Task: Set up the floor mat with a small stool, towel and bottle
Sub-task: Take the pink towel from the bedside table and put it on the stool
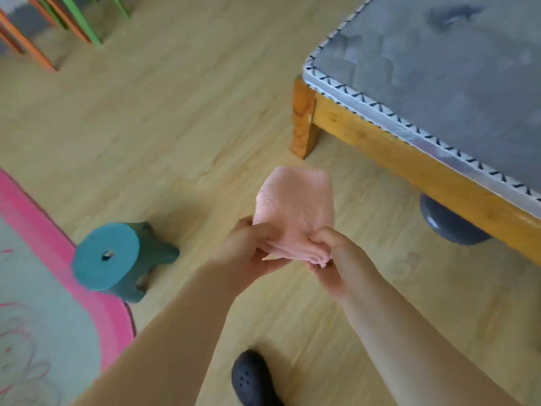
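A person standing on a wood floor [181,118] holds a folded pink towel [294,212] in both hands, above the floor and to the right of a small teal stool [106,256]. The left hand [251,250] and right hand [330,256] each pinch the towel's near, layered edge, thumbs on top, fingers curled beneath; the far end stands up loosely. The stool stands on the floor, touching or just overlapping the pink border of the floor mat [44,238], which lies to its left. Well to the stool's right stands a low wooden bed [380,136] with a grey mattress, a dark rounded object [450,224] tucked under its frame. No bottle can be identified, and no container with visible contents appears.

The grip takes only one edge, so the folds could likely slip open on the way across to the mat. The stool sits in that path and may be knocked. A dark shoe [251,376] is planted near the stool's right.
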